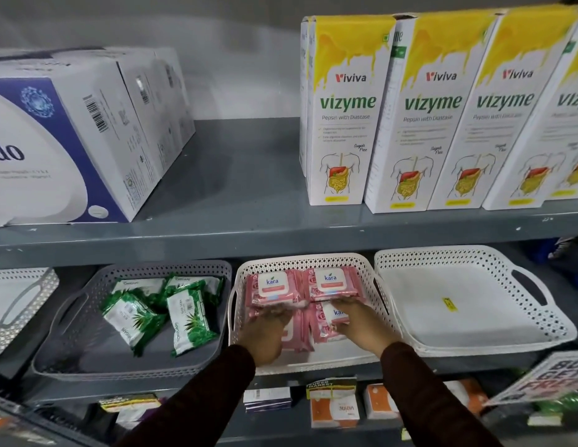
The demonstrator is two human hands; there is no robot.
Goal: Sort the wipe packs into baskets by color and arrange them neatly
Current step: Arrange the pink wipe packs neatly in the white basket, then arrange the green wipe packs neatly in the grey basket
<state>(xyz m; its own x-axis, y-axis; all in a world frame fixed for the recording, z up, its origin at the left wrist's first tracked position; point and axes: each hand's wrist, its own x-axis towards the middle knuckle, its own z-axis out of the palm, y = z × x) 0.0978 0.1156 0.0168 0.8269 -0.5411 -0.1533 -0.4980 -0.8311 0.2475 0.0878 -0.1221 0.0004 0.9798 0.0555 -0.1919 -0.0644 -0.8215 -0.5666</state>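
Several pink wipe packs point(333, 283) lie flat in two rows inside the middle white basket point(300, 261). My left hand point(265, 333) rests, fingers spread, on the front left pink pack point(295, 333). My right hand point(362, 324) lies on the front right pink pack point(326, 321), fingers along its upper edge. Several green wipe packs point(187, 314) lie loose and tilted in the grey basket point(87, 356) to the left. An empty white basket point(468, 259) stands to the right.
The baskets stand on a grey metal shelf. Part of another white basket point(16, 304) shows at far left. Above are white and blue boxes point(71, 140) and tall yellow and white cartons point(345, 117). Small boxes point(334, 404) sit on the shelf below.
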